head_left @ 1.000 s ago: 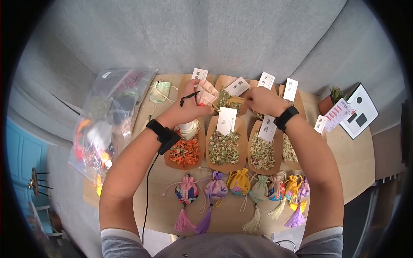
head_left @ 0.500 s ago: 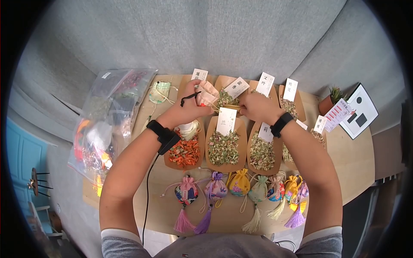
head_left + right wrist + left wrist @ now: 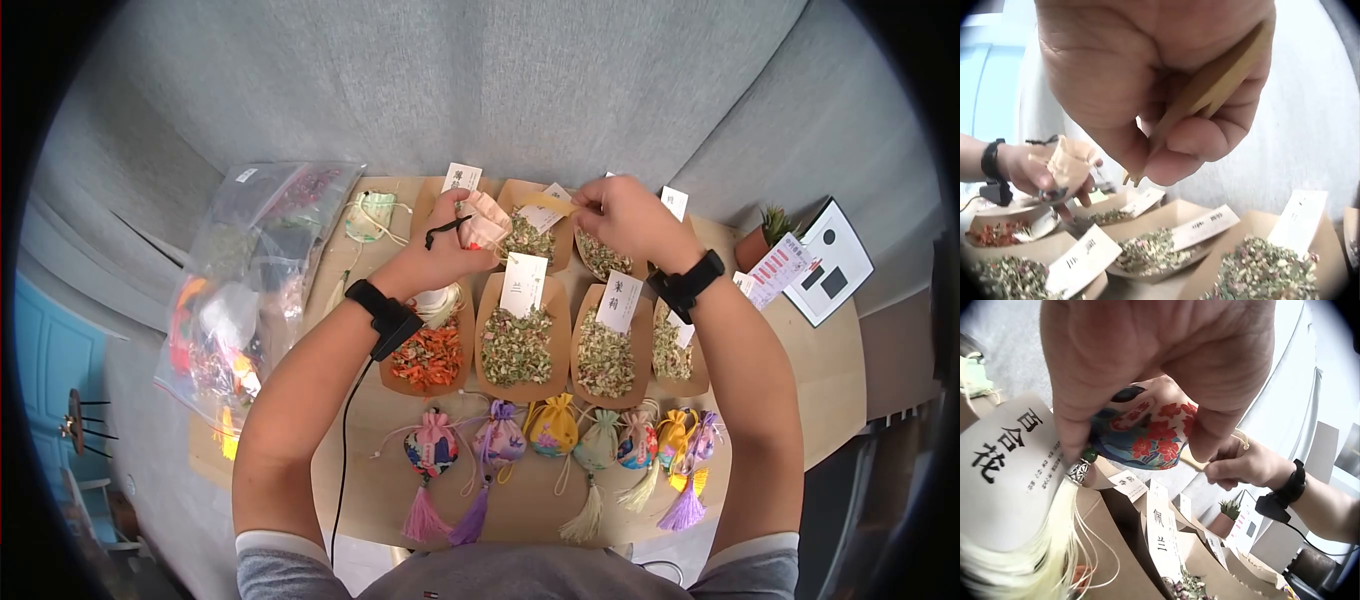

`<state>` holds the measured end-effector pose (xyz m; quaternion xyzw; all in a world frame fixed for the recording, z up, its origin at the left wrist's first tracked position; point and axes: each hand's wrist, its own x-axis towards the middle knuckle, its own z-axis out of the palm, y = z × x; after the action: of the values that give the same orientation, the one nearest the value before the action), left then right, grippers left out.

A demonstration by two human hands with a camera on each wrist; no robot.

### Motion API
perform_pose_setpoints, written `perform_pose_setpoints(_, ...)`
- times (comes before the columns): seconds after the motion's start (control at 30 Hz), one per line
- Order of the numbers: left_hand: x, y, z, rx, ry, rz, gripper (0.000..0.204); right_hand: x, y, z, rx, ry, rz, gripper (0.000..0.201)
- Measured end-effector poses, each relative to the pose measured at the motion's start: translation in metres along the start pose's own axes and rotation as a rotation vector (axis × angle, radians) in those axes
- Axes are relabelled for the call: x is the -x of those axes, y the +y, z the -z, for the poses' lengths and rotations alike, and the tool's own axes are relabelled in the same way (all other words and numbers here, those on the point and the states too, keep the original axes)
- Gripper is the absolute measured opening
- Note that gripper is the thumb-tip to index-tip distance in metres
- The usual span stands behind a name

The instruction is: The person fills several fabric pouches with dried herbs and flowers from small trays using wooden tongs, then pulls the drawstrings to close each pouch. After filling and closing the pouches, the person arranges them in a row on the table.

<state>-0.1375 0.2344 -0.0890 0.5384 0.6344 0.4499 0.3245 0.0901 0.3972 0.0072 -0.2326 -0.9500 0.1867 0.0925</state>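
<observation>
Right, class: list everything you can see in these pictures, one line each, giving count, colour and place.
Open fabric sachet pouch: one, peach with red flowers, held up at the table's far left.
Wooden tweezers: one pair, tan, pinched in the right hand.
Kraft paper trays of dried herbs: several, brown, two rows mid-table, each with a white label card.
Finished tasselled sachets: seven, mixed colours, near edge.
Mint green pouch: one, far left.
Clear plastic bags: a pile, left of the table.
Small potted plant: one, green, far right.
Left hand: grips the pouch.
Right hand: above the far trays.
</observation>
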Motion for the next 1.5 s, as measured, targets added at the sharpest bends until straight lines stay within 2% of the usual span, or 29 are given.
perform_pose_setpoints(0.1,-0.001,0.002,-0.001,0.016,-0.007,-0.006,0.102,0.001,-0.029,0.013,-0.108,-0.029,0.019,0.022)
perform_pose_setpoints(0.23,-0.001,0.002,-0.001,0.02,0.003,-0.016,0.102,-0.004,-0.028,0.009,-0.211,-0.085,-0.015,0.024)
perform_pose_setpoints(0.3,0.001,0.002,0.001,0.002,0.009,-0.007,0.102,-0.011,-0.008,-0.005,-0.037,-0.173,-0.114,0.026)
perform_pose_setpoints(0.53,0.005,0.006,0.004,0.047,-0.017,0.029,0.103,-0.018,0.038,-0.068,0.102,-0.188,-0.14,0.027)
perform_pose_setpoints(0.77,0.006,0.008,0.006,0.059,-0.017,0.037,0.102,-0.014,0.026,-0.07,0.083,-0.261,-0.085,0.025)
perform_pose_setpoints(0.87,0.006,0.008,0.005,0.068,-0.014,0.029,0.102,-0.012,0.024,-0.07,0.179,-0.258,-0.032,0.023)
perform_pose_setpoints(0.93,0.005,0.008,0.005,0.053,-0.013,0.026,0.102,-0.014,0.028,-0.078,0.318,-0.234,0.041,0.021)
perform_pose_setpoints(1.03,0.005,0.008,0.004,0.049,-0.014,0.028,0.102,-0.012,0.028,-0.085,0.316,-0.161,0.053,0.019)
perform_pose_setpoints(1.17,0.006,0.009,0.004,0.068,-0.02,0.037,0.102,-0.007,0.026,-0.072,0.263,-0.112,0.032,0.018)
perform_pose_setpoints(1.23,0.007,0.007,0.005,0.067,-0.021,0.033,0.103,-0.006,0.029,-0.057,0.098,-0.11,0.034,0.016)
perform_pose_setpoints(1.4,0.006,0.008,0.005,0.053,-0.015,0.049,0.103,0.002,0.004,-0.01,0.013,-0.007,0.003,0.016)
perform_pose_setpoints(1.47,0.007,0.009,0.002,0.065,0.018,0.02,0.09,0.004,-0.013,0.006,-0.033,0.001,0.017,0.016)
perform_pose_setpoints(1.5,0.007,0.008,0.002,0.065,0.017,0.02,0.09,0.004,-0.023,0.011,-0.033,0.001,0.015,0.016)
